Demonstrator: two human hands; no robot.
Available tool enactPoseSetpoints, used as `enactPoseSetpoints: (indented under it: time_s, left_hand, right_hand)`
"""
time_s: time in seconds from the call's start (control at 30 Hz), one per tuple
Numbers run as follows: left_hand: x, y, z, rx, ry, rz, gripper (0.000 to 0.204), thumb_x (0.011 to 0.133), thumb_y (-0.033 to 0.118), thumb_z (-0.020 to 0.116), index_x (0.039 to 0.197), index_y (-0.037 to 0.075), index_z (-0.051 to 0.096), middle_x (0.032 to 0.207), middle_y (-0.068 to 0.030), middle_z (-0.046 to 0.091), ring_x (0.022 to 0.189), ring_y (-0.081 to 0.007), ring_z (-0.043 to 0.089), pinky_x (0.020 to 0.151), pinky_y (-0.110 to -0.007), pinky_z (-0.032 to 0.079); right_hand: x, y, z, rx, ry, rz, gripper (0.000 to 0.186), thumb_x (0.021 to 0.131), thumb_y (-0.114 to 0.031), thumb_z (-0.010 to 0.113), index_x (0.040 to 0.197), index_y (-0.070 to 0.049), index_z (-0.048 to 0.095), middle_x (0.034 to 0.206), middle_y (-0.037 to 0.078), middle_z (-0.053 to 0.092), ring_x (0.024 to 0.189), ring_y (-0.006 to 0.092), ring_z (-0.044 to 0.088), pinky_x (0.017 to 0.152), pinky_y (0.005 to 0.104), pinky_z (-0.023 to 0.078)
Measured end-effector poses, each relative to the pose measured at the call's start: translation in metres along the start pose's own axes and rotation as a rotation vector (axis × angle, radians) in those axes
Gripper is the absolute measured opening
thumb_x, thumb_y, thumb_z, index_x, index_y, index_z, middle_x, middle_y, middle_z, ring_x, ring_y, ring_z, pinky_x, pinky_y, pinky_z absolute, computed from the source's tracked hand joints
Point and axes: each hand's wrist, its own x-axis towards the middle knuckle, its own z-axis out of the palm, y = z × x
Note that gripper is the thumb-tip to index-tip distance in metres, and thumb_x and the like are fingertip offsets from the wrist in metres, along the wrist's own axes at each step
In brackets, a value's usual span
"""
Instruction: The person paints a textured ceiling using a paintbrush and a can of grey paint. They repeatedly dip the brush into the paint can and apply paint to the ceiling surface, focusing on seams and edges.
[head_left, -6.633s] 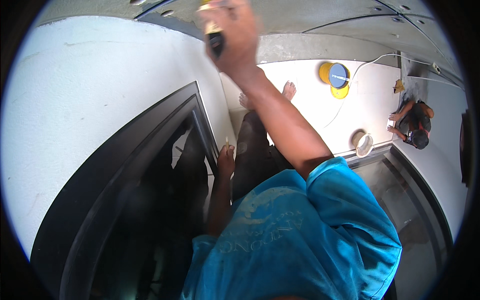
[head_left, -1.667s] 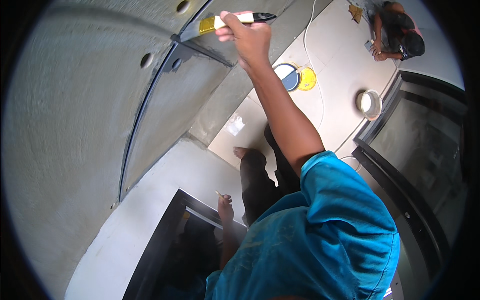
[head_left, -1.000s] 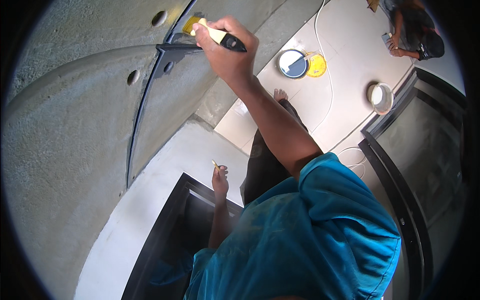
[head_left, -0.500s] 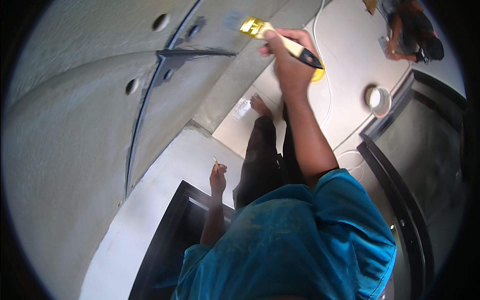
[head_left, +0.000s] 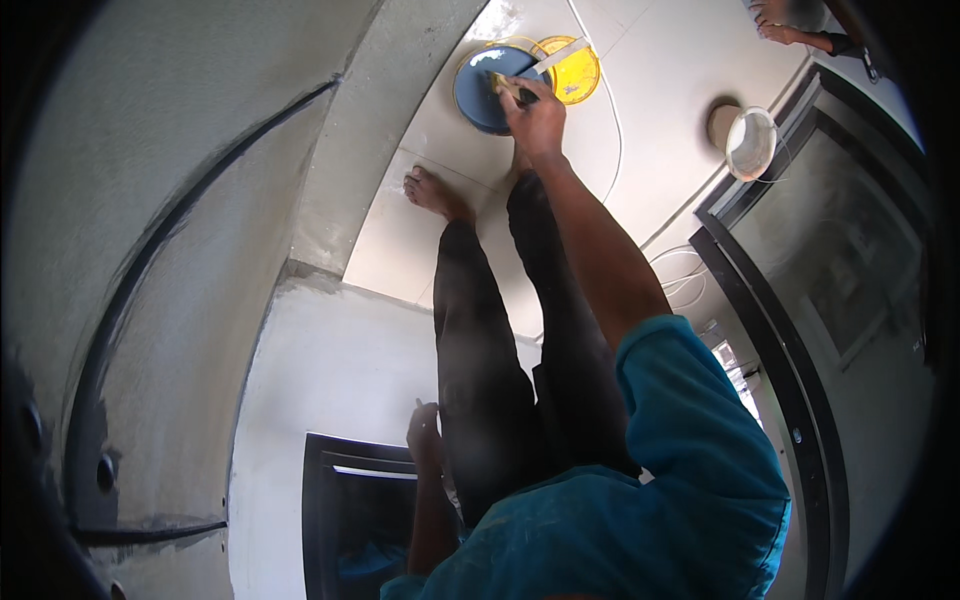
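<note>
My right hand (head_left: 538, 122) grips a paintbrush (head_left: 512, 90), its pale handle ending in black. The bristle end is down at the blue-grey paint (head_left: 478, 103) inside a round bucket (head_left: 457, 84) on the floor. A yellow lid (head_left: 578, 80) lies beside the bucket, and a flat pale strip (head_left: 560, 56) reaches from the bucket's rim over it. Low by my left leg, my left hand (head_left: 424, 432) is closed around a slim stick, of which only the tip shows; its exact kind is unclear.
At left stands a grey wall (head_left: 190, 330) with dark painted lines and round holes. A whitish bucket (head_left: 752, 145) sits near a dark-framed glass door (head_left: 870, 240). A white cable (head_left: 618, 140) runs along the tiles. Another person's hands (head_left: 775, 22) show at the top right.
My right hand has moved the brush from the wall down to the paint bucket. The view has shifted, bringing the bucket into sight. My left hand still holds the slim stick low.
</note>
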Motion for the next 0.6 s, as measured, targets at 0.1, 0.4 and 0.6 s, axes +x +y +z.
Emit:
enactPoseSetpoints:
  time_s: [0.1,0.4,0.6]
  left_hand:
    - [0.011,0.017,0.008,-0.089,-0.022,-0.162,0.014,0.096,0.012,0.059,0.101,0.002,0.067,0.101,-0.0149,0.068,0.1,-0.0308,0.066,0.09,-0.038,0.051]
    - [0.024,0.05,0.007,-0.131,-0.064,-0.355,0.033,0.101,0.026,0.051,0.104,-0.001,0.07,0.107,-0.0146,0.071,0.104,-0.0268,0.066,0.096,-0.038,0.047]
    - [0.033,0.056,-0.004,-0.027,-0.049,-0.247,0.025,0.1,0.019,0.051,0.105,0.0,0.067,0.103,-0.0165,0.069,0.101,-0.0304,0.066,0.092,-0.037,0.05]
  right_hand:
    - [0.018,0.032,0.038,-0.033,-0.027,-0.072,0.028,0.086,-0.025,0.076,0.106,-0.007,0.071,0.106,0.015,0.07,0.093,0.0333,0.069,0.078,0.0414,0.056]
    - [0.016,0.021,0.033,-0.011,0.023,-0.105,0.022,0.083,-0.016,0.081,0.101,-0.006,0.074,0.1,0.014,0.072,0.084,0.0314,0.071,0.075,0.0371,0.057]
    - [0.007,0.028,0.008,0.085,-0.076,0.237,0.023,0.084,-0.009,0.078,0.106,-0.003,0.073,0.09,0.011,0.072,0.074,0.0214,0.071,0.068,0.031,0.057]
